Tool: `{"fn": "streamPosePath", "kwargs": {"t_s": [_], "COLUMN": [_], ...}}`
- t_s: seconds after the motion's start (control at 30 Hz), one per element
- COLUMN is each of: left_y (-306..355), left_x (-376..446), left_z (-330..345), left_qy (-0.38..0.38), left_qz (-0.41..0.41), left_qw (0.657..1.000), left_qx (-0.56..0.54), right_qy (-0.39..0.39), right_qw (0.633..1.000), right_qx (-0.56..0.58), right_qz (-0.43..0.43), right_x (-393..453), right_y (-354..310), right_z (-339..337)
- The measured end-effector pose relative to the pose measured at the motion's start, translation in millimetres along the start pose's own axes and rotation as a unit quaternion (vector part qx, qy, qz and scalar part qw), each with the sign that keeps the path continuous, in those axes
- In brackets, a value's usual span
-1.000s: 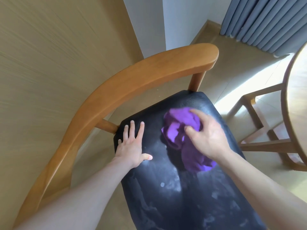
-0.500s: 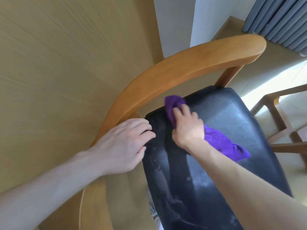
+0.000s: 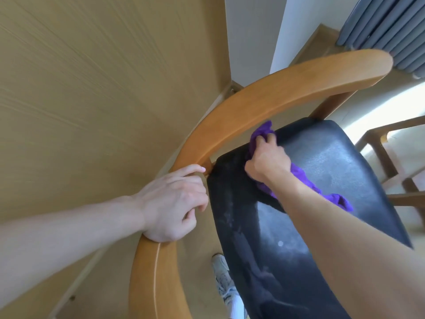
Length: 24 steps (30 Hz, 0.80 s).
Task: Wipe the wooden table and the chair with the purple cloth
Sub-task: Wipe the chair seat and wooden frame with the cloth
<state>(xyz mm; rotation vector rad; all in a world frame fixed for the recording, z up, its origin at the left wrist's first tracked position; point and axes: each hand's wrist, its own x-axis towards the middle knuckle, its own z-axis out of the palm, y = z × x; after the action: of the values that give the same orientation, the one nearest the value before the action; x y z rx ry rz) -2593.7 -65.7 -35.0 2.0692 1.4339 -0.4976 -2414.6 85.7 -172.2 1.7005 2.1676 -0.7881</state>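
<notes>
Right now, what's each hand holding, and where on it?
Right hand grips the purple cloth at its bunched front end on the black seat. Left hand rests on the chair's wooden backrest rail.

Purple cloth [image 3: 299, 176]; black seat [image 3: 333, 162], whitish smears; orange-brown chair backrest [image 3: 264, 107]; grey-blue curtain [image 3: 386, 26]; white shoe [image 3: 224, 279].

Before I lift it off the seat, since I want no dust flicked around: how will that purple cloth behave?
Probably floppy: the purple cloth bunches under the right hand and trails a limp tail across the black seat. It looks thin, so likely light. The tail would probably dangle and swing, perhaps shedding dust.
</notes>
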Motion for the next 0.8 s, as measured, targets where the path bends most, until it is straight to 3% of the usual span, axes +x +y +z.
{"fn": "streamPosePath", "kwargs": {"t_s": [0.07,0.13,0.2,0.27,0.37,0.43,0.5,0.6,0.7,0.8], "left_y": [-2,-6,-6,-5,-5,-7,-9,-10,-10,-11], "left_x": [1,0,0,1,2,2,3,5,4,4], "left_z": [-3,-4,-1,0,-3,1,3,5,5,5], "left_qy": [0.05,0.062,0.078,0.089,0.089,0.1,0.112,0.12,0.11,0.106], "left_qz": [0.054,0.054,0.059,0.063,0.062,0.068,0.072,0.075,0.075,0.073], "left_qw": [0.997,0.997,0.995,0.994,0.994,0.993,0.991,0.99,0.991,0.992], "left_qx": [-0.008,-0.003,0.008,0.015,0.012,0.0,0.0,0.011,0.021,0.018], "right_qy": [-0.031,-0.071,-0.152,-0.178,-0.016,0.064,0.038,-0.033,-0.066,-0.163], "right_qw": [0.99,0.956,0.923,0.921,0.979,0.993,0.998,0.99,0.948,0.91], "right_qx": [-0.093,-0.16,-0.192,-0.169,-0.028,0.03,0.035,-0.093,-0.205,-0.228], "right_qz": [-0.105,-0.234,-0.298,-0.302,-0.202,-0.099,-0.03,-0.097,-0.234,-0.306], "right_x": [-29,-64,-86,-92,-70,-45,-27,-42,-80,-87], "right_y": [-25,-44,-50,-46,-33,-27,-28,-36,-25,-8], "right_z": [22,48,62,59,38,24,20,41,61,44]}}
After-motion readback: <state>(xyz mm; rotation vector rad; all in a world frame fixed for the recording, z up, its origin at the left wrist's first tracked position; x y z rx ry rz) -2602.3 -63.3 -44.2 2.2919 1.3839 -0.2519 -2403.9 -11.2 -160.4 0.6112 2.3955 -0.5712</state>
